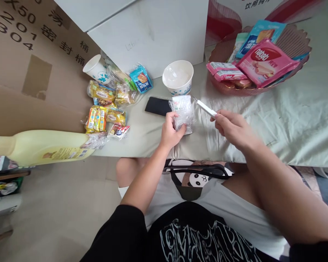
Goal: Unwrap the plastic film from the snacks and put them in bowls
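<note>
Taking 12 o'clock as straight away from you, your left hand [171,129] is the nearer one: its grip is closed around the near-left side of the packet in clear wrap [184,114], thumb pressed on the film. The packet lies on the tabletop [142,138], reaching toward 1 o'clock from that grip, its long axis running roughly 12 to 6.

Your right hand [229,125] has its grip clenched on the white-handled tool [206,108], apart from the packet, which sits at about 9 o'clock from it. The tool's length points to 10 o'clock, so it slants across the packet's axis. Its thin tip is just beside the packet's far-right corner; you cannot tell whether they touch.

The paper bowl [177,78] stands at 12 o'clock from the packet, the dark phone [157,105] just beside it, toward 10.
</note>
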`<state>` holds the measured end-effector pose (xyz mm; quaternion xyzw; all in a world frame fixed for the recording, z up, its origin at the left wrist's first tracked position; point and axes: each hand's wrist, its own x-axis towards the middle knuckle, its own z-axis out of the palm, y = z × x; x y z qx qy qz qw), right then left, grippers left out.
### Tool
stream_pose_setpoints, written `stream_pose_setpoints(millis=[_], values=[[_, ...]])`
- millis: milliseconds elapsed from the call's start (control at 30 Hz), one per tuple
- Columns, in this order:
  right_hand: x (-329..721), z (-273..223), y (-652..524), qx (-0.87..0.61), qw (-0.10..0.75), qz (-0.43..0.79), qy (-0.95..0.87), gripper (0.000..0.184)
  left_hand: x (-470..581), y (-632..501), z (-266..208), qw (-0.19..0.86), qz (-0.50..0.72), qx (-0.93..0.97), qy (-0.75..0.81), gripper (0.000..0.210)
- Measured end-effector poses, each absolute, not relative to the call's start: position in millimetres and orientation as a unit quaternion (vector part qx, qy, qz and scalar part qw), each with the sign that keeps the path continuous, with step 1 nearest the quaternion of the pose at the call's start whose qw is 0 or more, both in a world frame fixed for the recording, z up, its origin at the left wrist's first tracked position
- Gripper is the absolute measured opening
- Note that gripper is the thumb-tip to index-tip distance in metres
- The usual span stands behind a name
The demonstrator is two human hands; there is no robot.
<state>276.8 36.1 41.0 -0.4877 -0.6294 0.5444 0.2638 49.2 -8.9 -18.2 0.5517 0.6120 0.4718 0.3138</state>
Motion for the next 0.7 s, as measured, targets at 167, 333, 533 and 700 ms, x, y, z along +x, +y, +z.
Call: stream_pose_setpoints(millis=[167, 333, 533, 700], values=[[263, 31, 34, -0.499, 0.267, 0.588, -0.578, 0.024, 52, -10, -14, 0.286, 0.463, 0.568, 0.617, 0.041], [267, 30, 37, -0.49, 0.27, 0.578, -0.594, 0.021, 52, -10, -13, 0.293, 0.462, 0.574, 0.609, 0.041], [267, 31, 34, -0.488, 0.267, 0.57, -0.605, 0.015, 51, -9, -19, 0.302, 0.484, 0.553, 0.607, 0.043], [258, 25, 30, -0.432, 0.289, 0.597, -0.611, 0.031, 50, -8, -24, 0.315, 0.483, 0.555, 0.6, 0.043]])
